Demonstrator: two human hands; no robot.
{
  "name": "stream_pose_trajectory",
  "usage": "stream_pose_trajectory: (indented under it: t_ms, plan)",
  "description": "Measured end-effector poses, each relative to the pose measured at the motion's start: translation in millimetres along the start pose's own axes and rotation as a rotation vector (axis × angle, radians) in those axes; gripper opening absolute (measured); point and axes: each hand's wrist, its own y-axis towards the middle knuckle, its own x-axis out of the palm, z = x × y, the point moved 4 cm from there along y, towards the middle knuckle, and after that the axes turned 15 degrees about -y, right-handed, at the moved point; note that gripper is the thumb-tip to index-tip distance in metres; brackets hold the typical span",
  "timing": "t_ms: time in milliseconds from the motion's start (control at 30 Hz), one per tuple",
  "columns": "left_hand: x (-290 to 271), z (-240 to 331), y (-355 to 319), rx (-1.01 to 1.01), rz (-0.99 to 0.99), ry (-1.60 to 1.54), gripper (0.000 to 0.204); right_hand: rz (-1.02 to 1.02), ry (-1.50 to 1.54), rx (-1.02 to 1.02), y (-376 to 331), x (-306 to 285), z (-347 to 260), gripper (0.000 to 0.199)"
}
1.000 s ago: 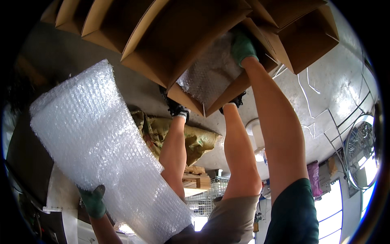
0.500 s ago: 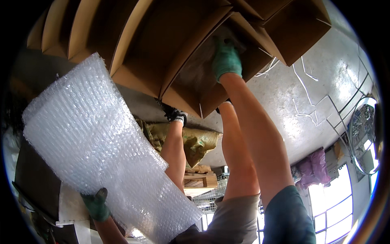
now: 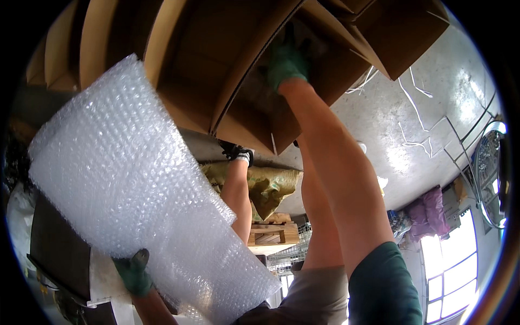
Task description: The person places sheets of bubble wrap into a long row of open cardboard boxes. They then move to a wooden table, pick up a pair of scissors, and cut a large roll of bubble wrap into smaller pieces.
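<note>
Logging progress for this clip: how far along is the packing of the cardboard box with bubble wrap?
Done: the cardboard box stands open, flaps spread. In hand: the right hand, in a green glove, reaches inside it; what it touches is hidden. The left hand, also gloved, grips a big sheet of bubble wrap outside the box. Left: that sheet is not yet in, and the flaps are unclosed.
</note>
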Motion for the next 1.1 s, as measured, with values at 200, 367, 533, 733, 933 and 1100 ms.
stream_pose_trajectory:
  t_ms: [200,367,533,733,933,1100]
  plan:
    - [-4.7,-0.3,9.6,0.074,-0.014,-0.014,0.097,0.051,0.193,-0.010,68.3,67.7,10.1,0.097]
    - [-8.2,6.8,0.0,0.122,0.085,0.117,0.094,-0.085,-0.015,-0.105,44.7,49.0,-19.2,0.084]
    - [41.8,24.7,21.9,-0.018,0.078,-0.084,0.087,-0.119,0.170,-0.201,-0.5,155.4,-34.5,0.060]
    - [95.3,59.6,2.7,0.068,0.060,-0.308,0.082,-0.332,0.539,-0.237,-89.3,46.6,-19.6,0.026]
    - [163.3,220.4,-74.5,0.132,-0.343,-0.618,0.071,0.172,0.789,-0.526,-277.2,-326.2,45.8,0.059]
    - [144.8,386.5,-181.3,0.432,-0.615,-0.915,0.090,0.209,0.796,-0.772,-386.9,-514.8,90.7,0.070]
